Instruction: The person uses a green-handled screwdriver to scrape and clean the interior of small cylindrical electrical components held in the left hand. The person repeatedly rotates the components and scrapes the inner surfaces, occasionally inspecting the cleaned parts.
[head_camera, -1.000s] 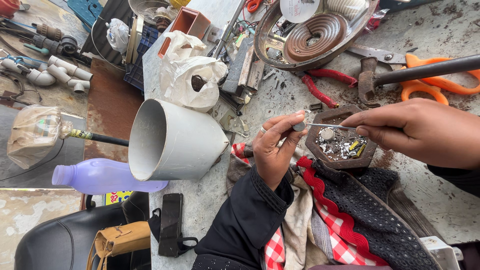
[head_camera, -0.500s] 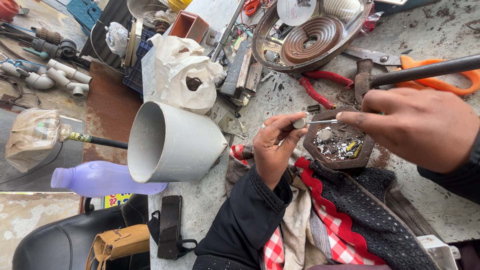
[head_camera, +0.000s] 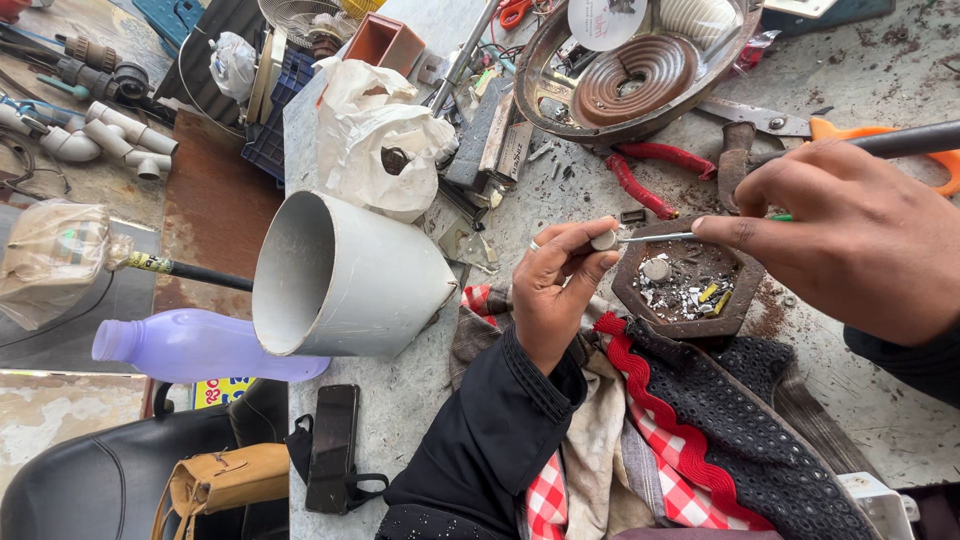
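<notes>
Pinching a small round metal piece (head_camera: 604, 240) between thumb and fingers (head_camera: 578, 238), the left hand (head_camera: 555, 290) holds it just above the bench (head_camera: 400, 400). The right hand (head_camera: 850, 235) grips a thin tool (head_camera: 655, 237), its tip touching that piece. Below sits a dark hexagonal tray (head_camera: 690, 290) of scraps, beside red pliers (head_camera: 640, 180), a checked cloth (head_camera: 680, 440) and a grey plastic cone (head_camera: 340, 280).

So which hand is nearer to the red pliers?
Right. The right hand hovers just beside the red pliers; the left hand sits lower, farther off, pinching a small metal piece.
</notes>
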